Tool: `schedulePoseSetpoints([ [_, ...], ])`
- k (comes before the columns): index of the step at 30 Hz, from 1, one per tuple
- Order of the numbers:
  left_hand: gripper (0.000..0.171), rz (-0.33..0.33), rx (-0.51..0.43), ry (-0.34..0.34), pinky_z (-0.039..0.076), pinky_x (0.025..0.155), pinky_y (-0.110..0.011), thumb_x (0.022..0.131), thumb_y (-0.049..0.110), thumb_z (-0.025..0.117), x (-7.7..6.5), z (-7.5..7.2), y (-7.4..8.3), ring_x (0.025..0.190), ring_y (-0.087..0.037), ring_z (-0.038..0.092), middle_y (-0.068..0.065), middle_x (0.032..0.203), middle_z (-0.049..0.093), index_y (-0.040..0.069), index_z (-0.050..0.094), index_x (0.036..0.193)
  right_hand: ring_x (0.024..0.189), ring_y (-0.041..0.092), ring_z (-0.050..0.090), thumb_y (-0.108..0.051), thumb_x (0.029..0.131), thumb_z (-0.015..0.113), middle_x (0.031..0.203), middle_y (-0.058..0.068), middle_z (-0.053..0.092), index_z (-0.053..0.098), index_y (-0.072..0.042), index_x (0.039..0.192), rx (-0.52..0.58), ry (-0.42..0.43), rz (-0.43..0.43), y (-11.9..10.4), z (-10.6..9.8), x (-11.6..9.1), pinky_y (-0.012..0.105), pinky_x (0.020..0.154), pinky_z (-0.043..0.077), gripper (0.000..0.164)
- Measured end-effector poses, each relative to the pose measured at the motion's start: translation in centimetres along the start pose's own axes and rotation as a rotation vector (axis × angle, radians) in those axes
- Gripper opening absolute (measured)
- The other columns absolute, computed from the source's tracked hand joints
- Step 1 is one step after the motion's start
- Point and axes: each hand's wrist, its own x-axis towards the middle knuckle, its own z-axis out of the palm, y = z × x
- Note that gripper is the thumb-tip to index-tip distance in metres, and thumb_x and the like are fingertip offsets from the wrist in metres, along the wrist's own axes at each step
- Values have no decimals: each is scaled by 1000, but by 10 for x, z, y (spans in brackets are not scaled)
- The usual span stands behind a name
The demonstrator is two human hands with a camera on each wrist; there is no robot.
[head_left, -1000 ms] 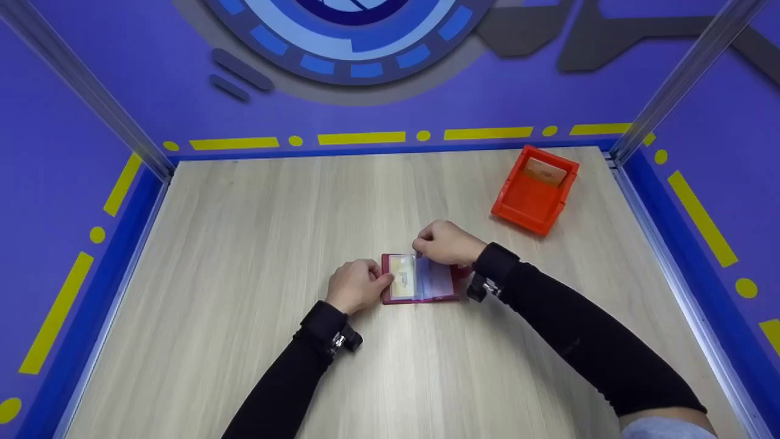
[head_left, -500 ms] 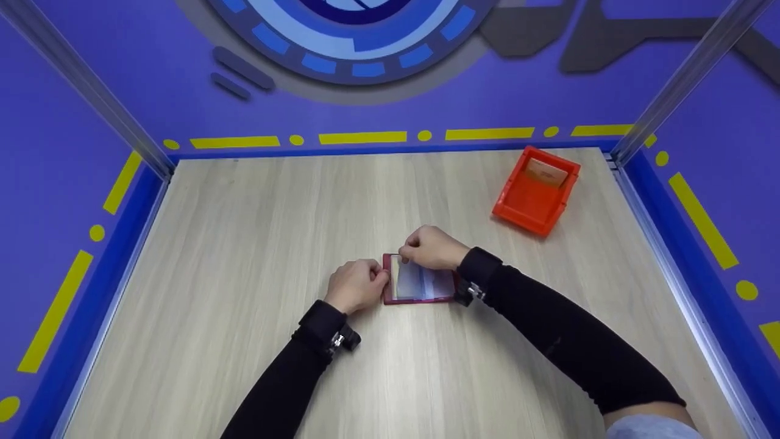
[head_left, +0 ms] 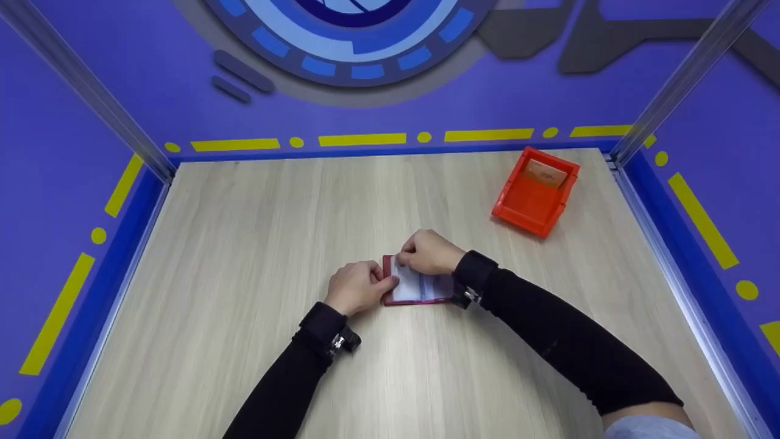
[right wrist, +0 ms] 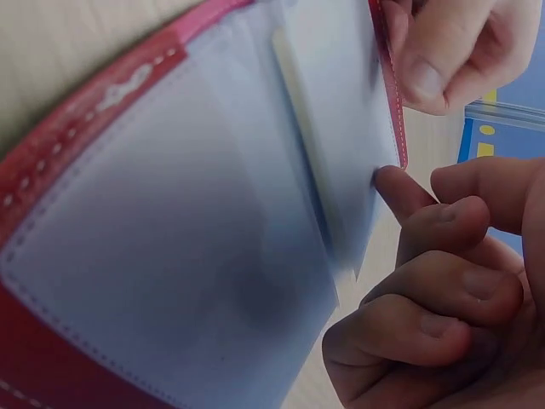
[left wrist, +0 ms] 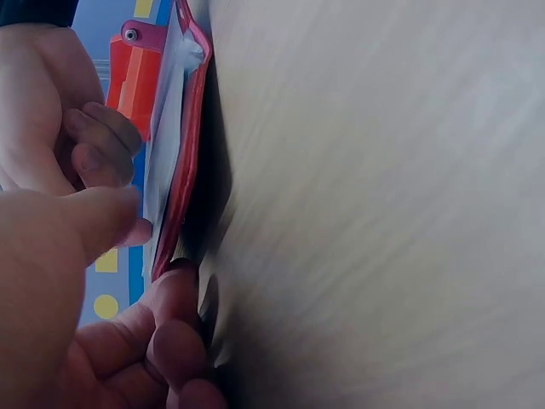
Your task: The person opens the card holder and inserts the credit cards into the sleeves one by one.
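A red stitched card holder [head_left: 409, 289] with clear plastic sleeves lies open on the table between both hands. My left hand [head_left: 356, 286] grips its left edge, thumb over the sleeve and fingers at the underside, as the left wrist view shows. At the far left corner is my right hand [head_left: 429, 251], a fingertip on the edge of a sleeve page [right wrist: 341, 111] and its other fingers curled in. A pale yellowish strip [right wrist: 298, 106] shows along one sleeve in the right wrist view. My right hand and wrist cover the holder's far right part.
An orange-red plastic bin [head_left: 518, 227] stands at the back right of the wooden table [head_left: 274, 213]. Inside it, a pale card [head_left: 546, 173] leans against the far wall. Blue-purple panels [head_left: 365, 122] close off the back and both sides.
My right hand has moved left across the card holder, turning a clear sleeve page over to the left. The yellowish card there is now covered. My left thumb has lifted and come down on the page.
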Motion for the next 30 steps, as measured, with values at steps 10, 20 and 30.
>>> schedulePoseSetpoints([
  [10, 32, -18, 10, 4, 40, 66, -32, 96, 50, 80, -1, 2, -1, 69, -13, 59, 10, 71, 67, 23, 71, 83, 81, 13, 61, -23, 103, 66, 92, -1, 76, 87, -8, 108, 35, 69, -27, 6, -22, -11, 28, 74, 47, 25],
  [20, 32, -50, 2, 14, 39, 68, -33, 95, 49, 81, -2, 3, 0, 71, -15, 57, 8, 71, 63, 22, 69, 81, 101, 28, 63, -27, 112, 63, 124, 13, 79, 80, -12, 129, 82, 200, 120, 23, -100, -34, 41, 93, 57, 28],
  [30, 31, -54, -26, 12, 38, 66, -32, 93, 47, 82, -1, 4, 3, 69, -13, 55, 10, 69, 61, 22, 69, 80, 90, 30, 62, -24, 106, 63, 107, 17, 76, 81, -3, 119, -132, 477, 187, 67, -185, -59, 35, 77, 49, 30],
])
